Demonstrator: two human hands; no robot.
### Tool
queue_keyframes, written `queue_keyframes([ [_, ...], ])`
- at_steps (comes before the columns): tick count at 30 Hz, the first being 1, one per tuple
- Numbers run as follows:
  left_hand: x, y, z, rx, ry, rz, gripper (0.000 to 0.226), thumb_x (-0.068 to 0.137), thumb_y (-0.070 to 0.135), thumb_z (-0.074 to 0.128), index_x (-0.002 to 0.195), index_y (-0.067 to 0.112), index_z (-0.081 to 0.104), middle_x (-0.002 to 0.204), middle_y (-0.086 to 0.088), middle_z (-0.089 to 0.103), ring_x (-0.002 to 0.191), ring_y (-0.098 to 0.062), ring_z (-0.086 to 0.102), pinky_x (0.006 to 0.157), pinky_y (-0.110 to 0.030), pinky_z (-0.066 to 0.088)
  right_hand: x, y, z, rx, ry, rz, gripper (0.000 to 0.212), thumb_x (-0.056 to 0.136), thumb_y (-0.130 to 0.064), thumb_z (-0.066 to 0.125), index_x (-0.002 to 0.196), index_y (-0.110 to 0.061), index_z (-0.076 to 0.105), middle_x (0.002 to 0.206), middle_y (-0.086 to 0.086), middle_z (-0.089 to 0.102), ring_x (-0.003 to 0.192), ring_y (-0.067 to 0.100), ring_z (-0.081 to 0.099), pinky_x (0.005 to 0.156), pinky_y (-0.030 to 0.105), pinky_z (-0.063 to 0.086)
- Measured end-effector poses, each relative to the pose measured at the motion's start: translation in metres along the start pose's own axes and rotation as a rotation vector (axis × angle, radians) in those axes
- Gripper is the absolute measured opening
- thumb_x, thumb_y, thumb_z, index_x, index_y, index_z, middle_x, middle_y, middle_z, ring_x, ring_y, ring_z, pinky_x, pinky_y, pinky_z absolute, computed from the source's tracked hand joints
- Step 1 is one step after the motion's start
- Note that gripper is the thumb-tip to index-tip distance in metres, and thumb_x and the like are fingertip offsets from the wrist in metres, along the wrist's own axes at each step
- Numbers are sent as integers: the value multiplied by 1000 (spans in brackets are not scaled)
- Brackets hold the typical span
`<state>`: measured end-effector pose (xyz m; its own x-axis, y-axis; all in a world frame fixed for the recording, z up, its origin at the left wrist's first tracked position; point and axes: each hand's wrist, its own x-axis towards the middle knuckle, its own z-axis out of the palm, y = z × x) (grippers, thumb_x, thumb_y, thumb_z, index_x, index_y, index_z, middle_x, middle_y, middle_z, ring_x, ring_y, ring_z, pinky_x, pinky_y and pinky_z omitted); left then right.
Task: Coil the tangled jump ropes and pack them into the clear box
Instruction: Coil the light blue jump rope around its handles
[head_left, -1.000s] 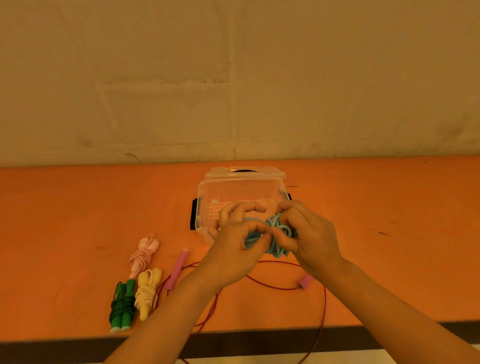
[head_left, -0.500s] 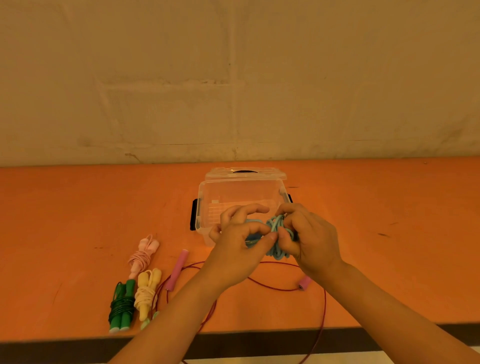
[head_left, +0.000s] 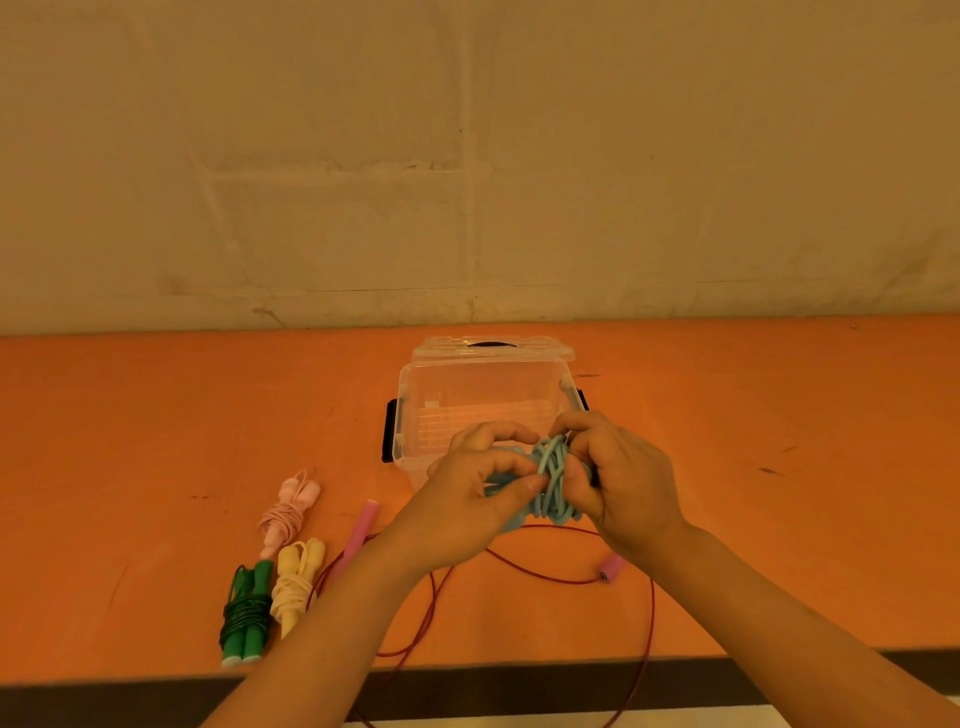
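Meanwhile both hands, the left hand and right hand, had kept pinching the blue rope, tightening its bundle just before the open clear box, so packing seemed near

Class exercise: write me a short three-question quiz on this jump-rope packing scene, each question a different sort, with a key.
1. True or false: the clear box already holds a coiled rope.
2. Which rope do the left hand and right hand grip together? A green B blue C yellow
3. Fill in: the red rope lies ____ on the table.

Key: 1 false. 2 B, the blue rope. 3 uncoiled; the green rope, yellow rope and pink rope are bundled.
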<state>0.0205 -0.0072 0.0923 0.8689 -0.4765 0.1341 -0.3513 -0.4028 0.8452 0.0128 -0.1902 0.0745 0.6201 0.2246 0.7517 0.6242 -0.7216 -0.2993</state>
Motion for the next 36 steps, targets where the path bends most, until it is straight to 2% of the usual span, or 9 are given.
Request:
queue_keyframes([
  [5, 0, 10, 13, -2, 167, -89, 12, 79, 53, 54, 75, 55, 66, 121, 46, 40, 126, 2, 33, 105, -49, 30, 0, 2, 0, -17, -6, -20, 15, 90, -30, 43, 80, -20, 37, 93, 5, 66, 53, 18, 51, 53, 28, 31],
  [9, 1, 15, 21, -25, 290, -112, 20, 86, 41, 63, 68, 47, 68, 113, 48, 44, 122, 2, 36, 104, -49, 32, 2, 1, 1, -50, -7, -38, 29, 100, -42, 30, 81, -20, 37, 94, 3, 67, 52, 15, 47, 52, 28, 32],
  [12, 1, 18, 23, -107, 309, -160, 2, 77, 50, 67, 77, 49, 68, 110, 46, 45, 120, -4, 42, 102, -49, 36, 1, 1, 1, -63, 6, -53, 29, 100, -42, 31, 81, -21, 36, 94, 3, 67, 50, 16, 47, 52, 29, 31],
  [15, 1, 14, 23, -236, 315, -187, 23, 62, 60, 66, 69, 39, 71, 108, 35, 53, 119, -12, 47, 99, -49, 42, 2, 0, 1, -55, 1, -62, 15, 90, -30, 44, 81, -21, 37, 93, 3, 68, 51, 17, 48, 52, 29, 31],
  [20, 2, 15, 21, -304, 287, -269, 23, 63, 58, 64, 70, 38, 72, 102, 32, 55, 117, -13, 49, 100, -43, 42, -1, 1, 3, -15, -44, -5, 10, 91, -30, 45, 85, -24, 40, 97, -1, 68, 59, 11, 48, 57, 32, 35],
  [24, 3, 23, 14, -423, 216, -285, 19, 89, 17, 62, 75, 12, 73, 111, 8, 58, 111, -18, 55, 93, -32, 49, 1, 1, 2, 8, -70, -3, 24, 101, -41, 33, 88, -24, 44, 99, -2, 67, 66, 10, 56, 66, 27, 34],
  [28, 3, 23, 10, -515, 149, -339, 11, 83, 7, 64, 80, 0, 72, 116, -4, 58, 102, -18, 59, 91, -39, 49, 2, 2, -1, 3, -77, -5, 26, 101, -42, 32, 87, -23, 44, 99, -3, 66, 66, 5, 51, 69, 21, 28],
  [33, 2, 21, 8, -365, 90, -265, 7, 78, 7, 72, 77, 14, 72, 109, 3, 55, 104, -11, 54, 85, -23, 47, 1, 0, 0, 5, -95, 20, 20, 99, -41, 37, 87, -26, 42, 100, -4, 65, 71, -9, 33, 71, 15, 22],
  [36, 2, 21, 11, -241, 211, -229, 18, 75, 5, 73, 70, 22, 70, 102, 14, 56, 104, -9, 53, 84, -29, 51, -1, -3, 2, 1, -124, 65, 11, 94, -37, 44, 87, -30, 40, 104, -5, 63, 74, -10, 34, 67, 19, 20],
])
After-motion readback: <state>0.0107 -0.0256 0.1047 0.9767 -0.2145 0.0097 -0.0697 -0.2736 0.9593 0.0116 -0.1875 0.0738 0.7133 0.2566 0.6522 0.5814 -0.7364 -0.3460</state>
